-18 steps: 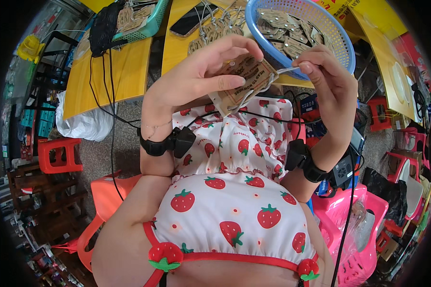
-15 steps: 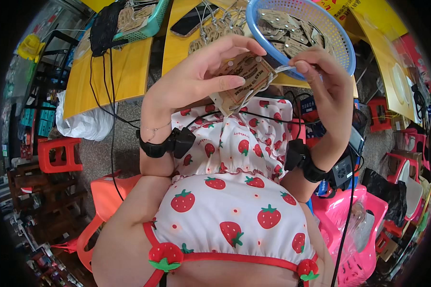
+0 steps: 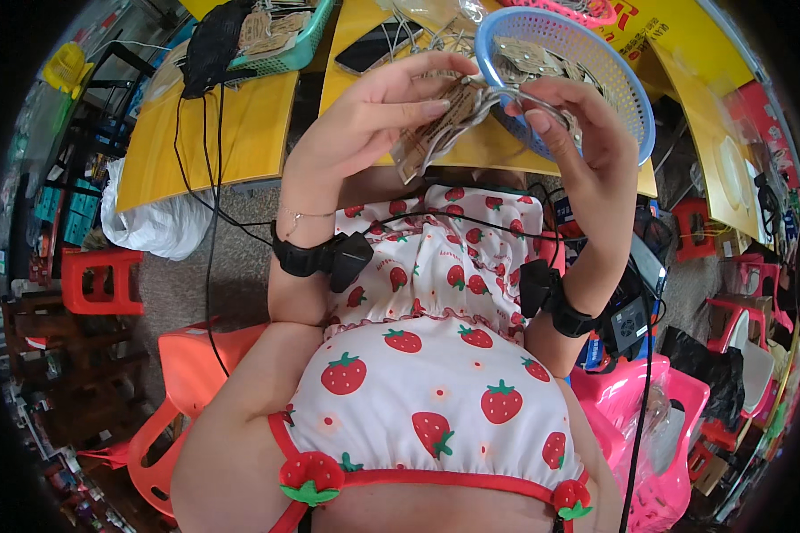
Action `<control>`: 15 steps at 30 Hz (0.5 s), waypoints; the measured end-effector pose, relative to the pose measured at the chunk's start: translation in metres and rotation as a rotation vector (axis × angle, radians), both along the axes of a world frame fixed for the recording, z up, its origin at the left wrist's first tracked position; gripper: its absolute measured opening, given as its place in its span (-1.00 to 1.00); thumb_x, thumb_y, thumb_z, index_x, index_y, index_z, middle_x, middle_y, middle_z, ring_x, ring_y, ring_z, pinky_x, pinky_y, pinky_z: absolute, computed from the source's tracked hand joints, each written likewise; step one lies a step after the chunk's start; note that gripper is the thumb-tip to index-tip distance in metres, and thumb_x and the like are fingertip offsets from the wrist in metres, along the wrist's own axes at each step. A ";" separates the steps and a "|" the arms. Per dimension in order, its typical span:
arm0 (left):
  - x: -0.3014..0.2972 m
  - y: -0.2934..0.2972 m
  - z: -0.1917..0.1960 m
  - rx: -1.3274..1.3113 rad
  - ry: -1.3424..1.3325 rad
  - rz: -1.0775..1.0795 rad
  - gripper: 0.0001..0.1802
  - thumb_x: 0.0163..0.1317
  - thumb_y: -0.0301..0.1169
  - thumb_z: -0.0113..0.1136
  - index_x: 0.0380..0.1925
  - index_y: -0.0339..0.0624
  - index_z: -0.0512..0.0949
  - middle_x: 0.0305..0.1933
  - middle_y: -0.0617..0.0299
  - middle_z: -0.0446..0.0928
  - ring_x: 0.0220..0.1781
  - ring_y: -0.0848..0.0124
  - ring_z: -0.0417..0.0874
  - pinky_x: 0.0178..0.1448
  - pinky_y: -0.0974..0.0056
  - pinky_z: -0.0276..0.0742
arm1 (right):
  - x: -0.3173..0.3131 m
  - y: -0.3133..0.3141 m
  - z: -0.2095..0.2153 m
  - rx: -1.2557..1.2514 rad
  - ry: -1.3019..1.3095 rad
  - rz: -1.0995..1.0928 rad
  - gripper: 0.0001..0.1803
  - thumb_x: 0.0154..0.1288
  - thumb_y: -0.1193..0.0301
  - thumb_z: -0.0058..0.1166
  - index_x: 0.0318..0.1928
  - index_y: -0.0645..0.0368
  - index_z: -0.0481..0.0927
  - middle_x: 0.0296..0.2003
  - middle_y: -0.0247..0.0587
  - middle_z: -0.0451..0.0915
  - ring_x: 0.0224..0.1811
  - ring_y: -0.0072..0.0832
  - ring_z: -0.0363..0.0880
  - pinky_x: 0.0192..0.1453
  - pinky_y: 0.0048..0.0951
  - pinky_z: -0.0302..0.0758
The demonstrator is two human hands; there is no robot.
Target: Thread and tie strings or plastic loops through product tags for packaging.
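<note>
Above the near edge of the yellow table (image 3: 249,133), my left hand (image 3: 364,115) pinches a printed brown card tag (image 3: 422,147) between thumb and fingers. The tag is tilted, showing partly edge-on. A pale grey cord (image 3: 471,120) hangs along it and runs across to my right hand (image 3: 587,124), whose curled fingers and thumb grip the looped end. Just behind that hand stands a blue plastic basket (image 3: 644,107) with many similar brown tags (image 3: 533,58) inside. More corded tags lie behind my left hand, mostly hidden.
A dark phone (image 3: 378,46) lies on the table behind my left hand. Farther left are a green basket (image 3: 307,44) of tags and a black cloth (image 3: 212,49). A pink basket (image 3: 596,12) sits at the back. Black cables (image 3: 213,178) hang from the table's left part.
The tag has turned from facing me to nearly edge-on. My right hand has rolled, and the cord now bends in a wide loop by its fingers. The view has shifted slightly.
</note>
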State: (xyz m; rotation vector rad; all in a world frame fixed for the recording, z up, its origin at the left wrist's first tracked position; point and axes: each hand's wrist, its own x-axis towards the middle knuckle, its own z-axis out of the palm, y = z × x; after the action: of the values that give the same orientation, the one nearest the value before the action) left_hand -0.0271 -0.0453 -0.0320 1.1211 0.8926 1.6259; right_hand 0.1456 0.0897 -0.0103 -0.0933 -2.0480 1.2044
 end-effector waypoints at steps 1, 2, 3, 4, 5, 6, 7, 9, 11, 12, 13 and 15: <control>-0.001 -0.001 0.001 -0.005 -0.068 -0.048 -0.46 0.23 -0.50 0.08 0.20 -0.39 0.19 -0.05 0.11 0.45 -0.10 0.43 0.52 -0.06 0.40 0.44 | -0.002 -0.003 0.002 0.006 0.008 -0.022 -0.84 0.21 0.60 0.10 -0.18 0.33 0.57 -0.26 -0.26 0.61 -0.21 -0.58 0.55 -0.02 -0.57 0.43; -0.002 -0.001 0.002 -0.010 -0.135 -0.097 -0.45 0.24 -0.49 0.09 0.21 -0.39 0.18 -0.12 0.12 0.47 -0.21 0.43 0.54 -0.20 0.42 0.46 | -0.005 -0.007 0.005 0.016 0.009 -0.018 -0.84 0.21 0.60 0.10 -0.18 0.33 0.57 -0.26 -0.26 0.61 -0.21 -0.58 0.55 -0.02 -0.57 0.43; 0.001 -0.001 0.003 -0.014 -0.169 -0.081 -0.42 0.23 -0.47 0.10 0.21 -0.39 0.16 -0.23 0.15 0.48 -0.39 0.45 0.50 -0.39 0.45 0.39 | -0.008 -0.012 0.008 -0.076 0.049 0.014 -0.84 0.20 0.60 0.11 -0.18 0.33 0.57 -0.25 -0.26 0.60 -0.23 -0.59 0.54 -0.05 -0.58 0.44; 0.001 -0.001 0.003 -0.003 -0.169 -0.079 -0.42 0.23 -0.47 0.10 0.21 -0.39 0.16 -0.23 0.15 0.48 -0.39 0.45 0.50 -0.39 0.45 0.39 | -0.009 -0.015 0.010 -0.170 0.087 0.046 -0.83 0.19 0.61 0.12 -0.18 0.33 0.58 -0.23 -0.26 0.59 -0.25 -0.60 0.53 -0.09 -0.60 0.44; 0.001 -0.001 0.004 0.021 -0.195 -0.117 -0.42 0.23 -0.47 0.10 0.21 -0.38 0.16 -0.24 0.15 0.48 -0.40 0.45 0.48 -0.40 0.46 0.36 | -0.008 -0.017 0.013 -0.160 0.086 0.051 -0.83 0.19 0.61 0.12 -0.18 0.33 0.58 -0.23 -0.26 0.59 -0.25 -0.60 0.53 -0.09 -0.60 0.44; 0.000 -0.003 0.004 0.043 -0.221 -0.154 -0.42 0.22 -0.47 0.11 0.21 -0.38 0.15 -0.25 0.15 0.47 -0.42 0.46 0.46 -0.41 0.46 0.33 | -0.006 -0.019 0.017 -0.147 0.051 0.059 -0.83 0.19 0.61 0.11 -0.17 0.33 0.57 -0.23 -0.27 0.58 -0.27 -0.60 0.52 -0.11 -0.62 0.43; 0.001 -0.005 0.006 0.051 -0.220 -0.150 -0.42 0.22 -0.47 0.11 0.21 -0.38 0.15 -0.25 0.15 0.47 -0.42 0.46 0.46 -0.41 0.46 0.33 | -0.006 -0.020 0.020 -0.135 0.016 0.067 -0.82 0.19 0.62 0.11 -0.16 0.33 0.57 -0.23 -0.27 0.57 -0.30 -0.61 0.51 -0.14 -0.63 0.43; 0.002 -0.008 0.009 0.033 -0.238 -0.149 -0.43 0.22 -0.47 0.11 0.20 -0.38 0.16 -0.28 0.14 0.46 -0.45 0.46 0.43 -0.44 0.46 0.30 | -0.005 -0.018 0.023 -0.046 0.025 0.063 -0.81 0.20 0.62 0.11 -0.15 0.33 0.57 -0.24 -0.28 0.57 -0.31 -0.62 0.49 -0.15 -0.63 0.42; 0.001 -0.011 0.012 0.045 -0.244 -0.173 -0.43 0.21 -0.47 0.11 0.19 -0.38 0.17 -0.28 0.13 0.46 -0.45 0.46 0.43 -0.43 0.45 0.30 | -0.005 -0.016 0.026 0.038 0.034 0.056 -0.81 0.20 0.63 0.10 -0.14 0.33 0.57 -0.25 -0.29 0.56 -0.32 -0.63 0.48 -0.17 -0.63 0.42; 0.001 -0.009 0.011 0.057 -0.251 -0.200 -0.43 0.21 -0.47 0.10 0.19 -0.38 0.17 -0.28 0.12 0.46 -0.46 0.46 0.42 -0.43 0.45 0.30 | -0.007 -0.011 0.026 0.091 0.055 0.065 -0.81 0.20 0.63 0.09 -0.14 0.33 0.57 -0.25 -0.29 0.56 -0.30 -0.63 0.48 -0.17 -0.63 0.42; 0.001 -0.007 0.010 0.062 -0.251 -0.197 -0.43 0.21 -0.47 0.10 0.19 -0.38 0.17 -0.28 0.12 0.46 -0.46 0.46 0.42 -0.43 0.45 0.30 | -0.008 -0.008 0.026 0.144 0.076 0.074 -0.81 0.20 0.63 0.09 -0.15 0.34 0.57 -0.26 -0.28 0.56 -0.29 -0.63 0.49 -0.16 -0.62 0.42; -0.001 -0.005 0.009 0.052 -0.249 -0.200 -0.46 0.22 -0.46 0.09 0.17 -0.37 0.18 -0.30 0.12 0.46 -0.46 0.45 0.43 -0.43 0.43 0.31 | -0.009 -0.010 0.028 0.086 0.077 0.068 -0.82 0.19 0.64 0.09 -0.17 0.33 0.59 -0.27 -0.27 0.57 -0.28 -0.61 0.49 -0.17 -0.61 0.42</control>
State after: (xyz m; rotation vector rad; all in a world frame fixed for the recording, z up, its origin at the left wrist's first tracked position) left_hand -0.0277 -0.0502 -0.0233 0.9834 0.5621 1.5872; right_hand 0.1362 0.0795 0.0182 0.0633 -2.0470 1.1408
